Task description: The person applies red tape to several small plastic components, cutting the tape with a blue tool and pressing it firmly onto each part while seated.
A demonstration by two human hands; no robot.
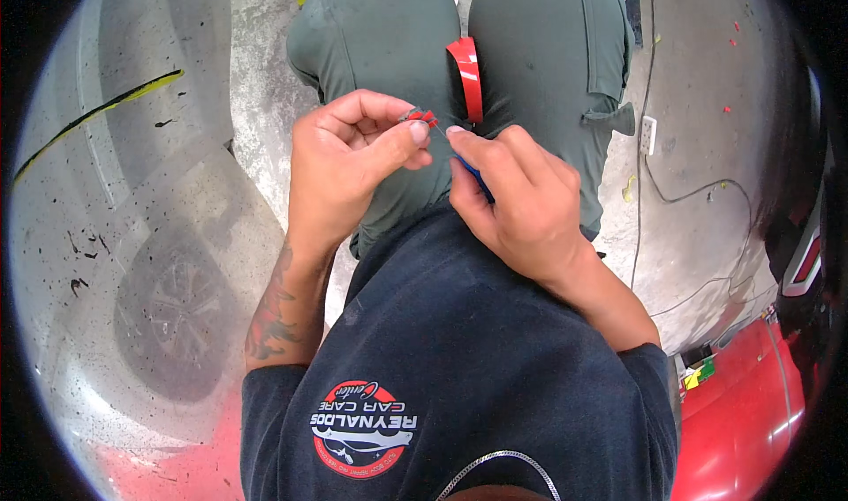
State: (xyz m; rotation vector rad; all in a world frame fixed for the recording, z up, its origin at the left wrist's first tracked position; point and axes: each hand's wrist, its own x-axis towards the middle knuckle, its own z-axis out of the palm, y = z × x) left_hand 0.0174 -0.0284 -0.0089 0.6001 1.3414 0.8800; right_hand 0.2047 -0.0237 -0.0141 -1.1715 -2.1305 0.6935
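Note:
My left hand (351, 150) pinches a small red and grey piece (419, 117) between thumb and fingertips, above my lap. In my right hand (523, 196) is a slim tool with a blue handle (474, 175), mostly covered by the fingers. Its thin tip (441, 130) points at the small piece; I cannot tell whether they touch, or what kind of tip it is. A curved, glossy red strip (471, 80) lies between my thighs, just beyond the hands.
On the concrete floor at right are a white power strip (648, 135), a dark cord (638, 223) and small red scraps (727, 109). A glossy red panel (735, 408) stands lower right. At left, a speckled grey surface (73, 236) shows a dim wheel shape (179, 315).

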